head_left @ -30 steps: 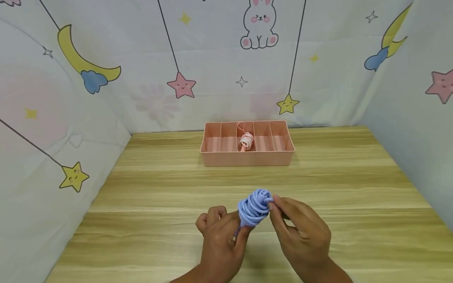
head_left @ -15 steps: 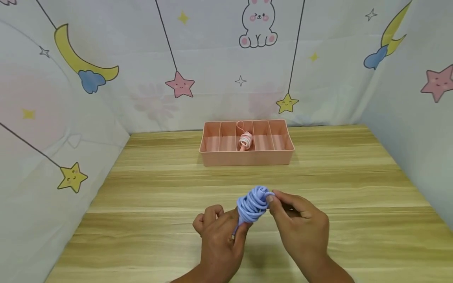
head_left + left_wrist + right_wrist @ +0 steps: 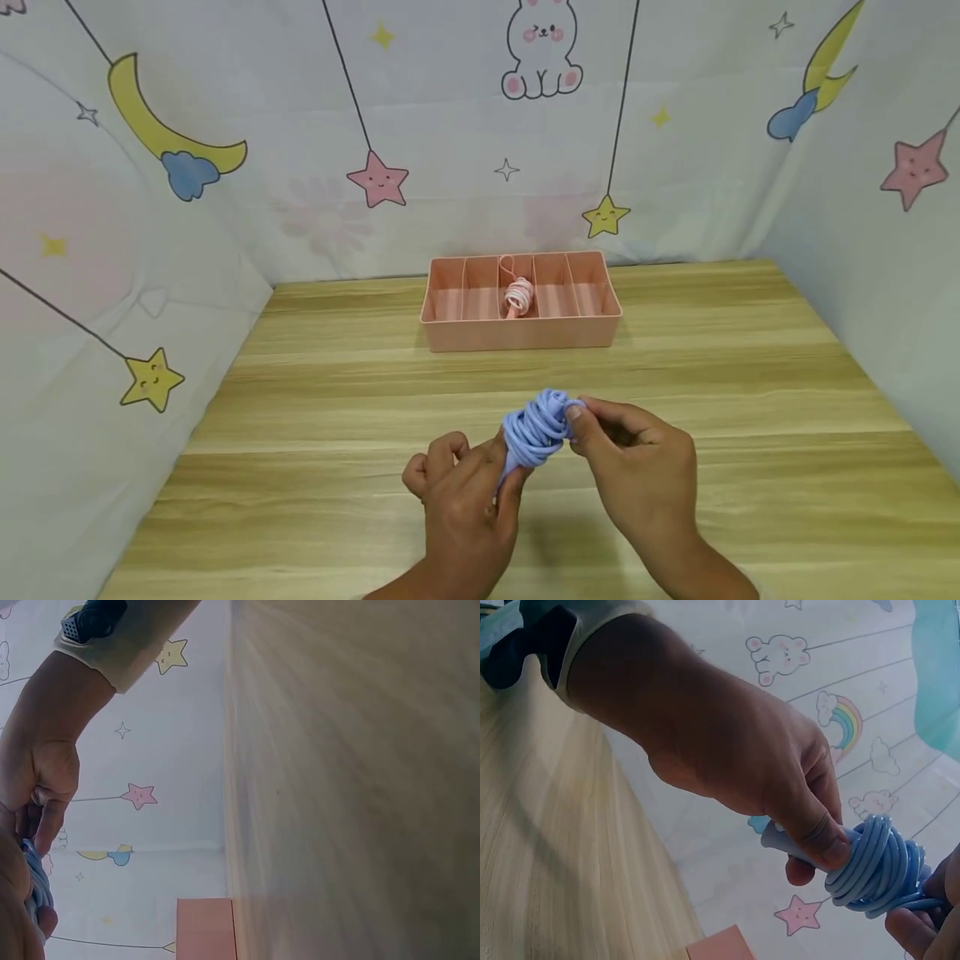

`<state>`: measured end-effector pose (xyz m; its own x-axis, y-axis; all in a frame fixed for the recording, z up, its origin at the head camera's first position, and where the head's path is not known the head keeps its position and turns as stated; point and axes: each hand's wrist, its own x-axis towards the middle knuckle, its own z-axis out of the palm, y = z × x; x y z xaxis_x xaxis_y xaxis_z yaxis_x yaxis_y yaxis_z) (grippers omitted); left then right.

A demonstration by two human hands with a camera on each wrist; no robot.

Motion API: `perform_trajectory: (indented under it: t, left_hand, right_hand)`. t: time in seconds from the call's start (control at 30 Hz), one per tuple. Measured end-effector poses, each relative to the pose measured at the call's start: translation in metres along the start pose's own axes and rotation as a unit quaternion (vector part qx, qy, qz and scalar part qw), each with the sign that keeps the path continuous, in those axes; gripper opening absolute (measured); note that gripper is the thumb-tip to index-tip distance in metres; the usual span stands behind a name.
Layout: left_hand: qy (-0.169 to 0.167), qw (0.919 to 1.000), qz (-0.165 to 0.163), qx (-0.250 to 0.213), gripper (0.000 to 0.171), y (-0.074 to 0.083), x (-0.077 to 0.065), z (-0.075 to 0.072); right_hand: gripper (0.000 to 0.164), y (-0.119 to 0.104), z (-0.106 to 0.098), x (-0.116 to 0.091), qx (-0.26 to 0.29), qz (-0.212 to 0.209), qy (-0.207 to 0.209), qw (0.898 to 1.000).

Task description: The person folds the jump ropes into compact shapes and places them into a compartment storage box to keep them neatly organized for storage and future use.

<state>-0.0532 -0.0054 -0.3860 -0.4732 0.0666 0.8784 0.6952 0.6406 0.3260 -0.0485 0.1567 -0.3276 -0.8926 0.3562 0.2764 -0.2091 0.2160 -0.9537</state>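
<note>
A light-blue cord (image 3: pixel 534 429) is wound in thick coils round a light-blue, handle-like piece (image 3: pixel 780 841) that flares at its end. My left hand (image 3: pixel 468 508) grips this piece below the coils, thumb on one side. At the bundle's far end, my right hand (image 3: pixel 645 475) pinches a short loop of the cord between thumb and forefinger. Seen from the right wrist, the coils (image 3: pixel 874 866) lie between the two hands, and only some right-hand fingers show at the edge. In the left wrist view, the hands hide much of the bundle.
Beyond the hands, a pink divided box (image 3: pixel 521 335) stands near the back of the wooden table (image 3: pixel 337 500). Its middle compartment holds a pink-and-white wound cord (image 3: pixel 519 296) with a loop on top. A patterned cloth (image 3: pixel 450 125) hangs behind and along both sides.
The blue bundle has risen slightly in the head view. My right hand has turned a little, with the pinched cord loop now farther right. My left hand keeps its grip.
</note>
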Motion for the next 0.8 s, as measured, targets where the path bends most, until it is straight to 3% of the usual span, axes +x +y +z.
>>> perform_trajectory:
  t: [0.17,0.3,0.33,0.43,0.57,0.67,0.8]
  left_hand:
    - [-0.001,0.9997,0.018,0.014,0.037,-0.001,0.0,0.0]
    - [0.005,0.9992,0.031,0.027,0.04,-0.001,0.0,0.001]
    - [0.007,0.9991,0.032,0.028,0.04,-0.001,0.0,0.001]
    - [0.013,0.9987,0.039,0.028,0.041,0.0,0.0,0.002]
    - [0.017,0.9983,0.049,0.025,0.041,0.001,0.002,0.002]
    - [0.021,0.998,0.056,0.018,0.041,0.001,0.002,0.003]
    - [0.023,0.9978,0.061,0.004,0.038,0.003,0.002,0.002]
  right_hand:
    - [0.008,-0.002,-0.005,0.006,-0.006,0.045,-0.032,0.998]
    - [0.01,-0.002,-0.007,0.009,-0.025,0.039,-0.048,0.998]
    - [0.009,0.0,-0.006,0.008,-0.032,0.018,-0.044,0.998]
    - [0.011,0.009,-0.002,0.005,-0.045,-0.105,-0.024,0.993]
    - [0.022,0.022,0.0,0.004,-0.087,-0.257,-0.012,0.962]
    - [0.018,0.025,0.0,0.003,-0.117,-0.301,-0.017,0.946]
    - [0.028,0.027,0.001,-0.002,-0.11,-0.329,-0.045,0.937]
